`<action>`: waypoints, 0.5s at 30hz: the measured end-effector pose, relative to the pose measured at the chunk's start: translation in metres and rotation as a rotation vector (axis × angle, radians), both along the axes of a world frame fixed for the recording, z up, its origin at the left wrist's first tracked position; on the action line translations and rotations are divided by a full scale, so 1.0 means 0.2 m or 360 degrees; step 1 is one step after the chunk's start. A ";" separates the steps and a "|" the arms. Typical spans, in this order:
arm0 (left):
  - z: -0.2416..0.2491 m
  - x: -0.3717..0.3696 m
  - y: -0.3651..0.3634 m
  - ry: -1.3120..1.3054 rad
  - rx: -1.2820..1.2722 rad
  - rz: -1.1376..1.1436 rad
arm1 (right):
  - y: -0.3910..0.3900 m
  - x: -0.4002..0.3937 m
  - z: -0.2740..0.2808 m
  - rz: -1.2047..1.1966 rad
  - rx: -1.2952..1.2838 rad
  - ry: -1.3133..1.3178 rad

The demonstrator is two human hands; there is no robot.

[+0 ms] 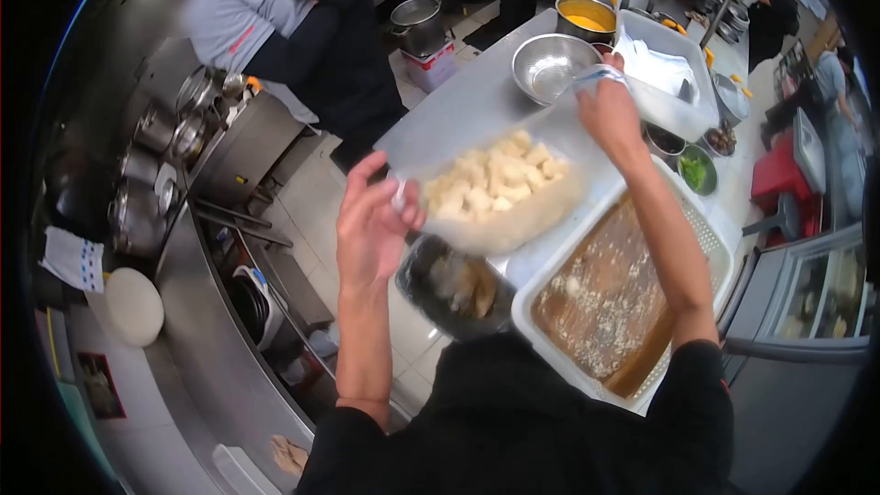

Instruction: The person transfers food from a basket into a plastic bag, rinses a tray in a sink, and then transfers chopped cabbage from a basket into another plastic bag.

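Note:
A clear plastic bag [527, 231] of pale, cream-coloured chunks [500, 179] hangs between my hands, blurred by motion. At its left corner, my left hand [374, 220] pinches the plastic with fingers partly curled. My right hand [609, 112] is closed around the gathered far right end of the bag. Just beyond that hand sits a metal bowl [553, 69]. Below the bag, a dark container [431, 298] holds some brownish pieces I cannot make out. A white perforated basket [720, 247] with a brown, crumb-strewn board [605, 298] lies under my right forearm.
On the steel table stand a pot of yellow liquid [587, 14], a white bin [697, 110] and a bowl of chopped greens [698, 172]. A co-worker in a grey shirt [247, 14] stands at the left. A steel counter [197, 312] runs along my left side.

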State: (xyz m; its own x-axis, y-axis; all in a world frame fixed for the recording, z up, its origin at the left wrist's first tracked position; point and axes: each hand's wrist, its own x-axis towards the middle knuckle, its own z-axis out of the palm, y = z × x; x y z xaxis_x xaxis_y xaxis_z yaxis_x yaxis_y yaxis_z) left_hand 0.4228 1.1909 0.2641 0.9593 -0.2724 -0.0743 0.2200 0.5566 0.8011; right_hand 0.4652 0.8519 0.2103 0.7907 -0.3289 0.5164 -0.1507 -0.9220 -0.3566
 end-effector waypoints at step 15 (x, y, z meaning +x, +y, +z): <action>0.12 0.12 0.02 0.0002 -0.0116 -0.0188 | -0.04 -0.10 0.25 -0.0628 0.0307 0.0139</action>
State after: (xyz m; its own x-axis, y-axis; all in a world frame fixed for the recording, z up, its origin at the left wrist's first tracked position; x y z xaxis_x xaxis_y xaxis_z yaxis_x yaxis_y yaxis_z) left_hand 0.4474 1.1950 0.2879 0.9201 -0.3883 -0.0512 0.2885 0.5835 0.7592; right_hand 0.4450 0.8442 0.2596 0.6234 -0.6978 0.3529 -0.5147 -0.7059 -0.4865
